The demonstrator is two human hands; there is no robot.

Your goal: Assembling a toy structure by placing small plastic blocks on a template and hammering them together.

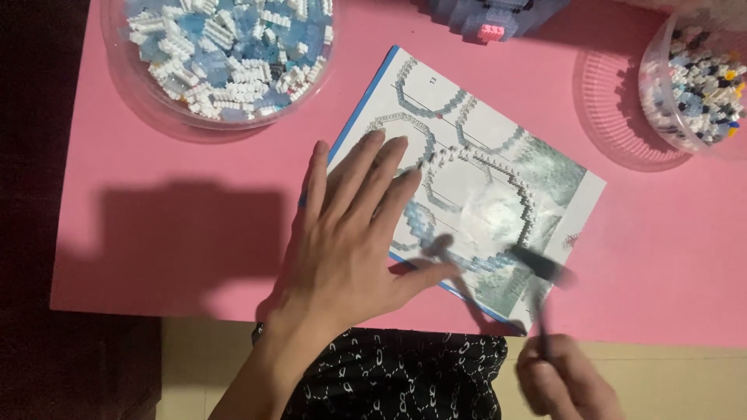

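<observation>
Left hand (pixel 354 233) flat and open on booklet (pixel 498 132), fingers spread, holding nothing. Above it, bowl (pixel 128 74) of white and blue bricks. Just right of its fingertips, brick ring (pixel 475 198) lying on booklet. Right hand (pixel 564 381) blurred, closed around dark tool (pixel 541 268) pointing at ring. Far right above, second bowl (pixel 661 117).

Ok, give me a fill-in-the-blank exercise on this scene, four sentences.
1. The left hand lies flat on the ____ sheet.
2. The table mat is ____ in colour.
3. The right hand holds a dark, blurred ____.
4. The bowl at top left holds white and ____ bricks.

Missing words: instruction; pink; tool; blue
</observation>
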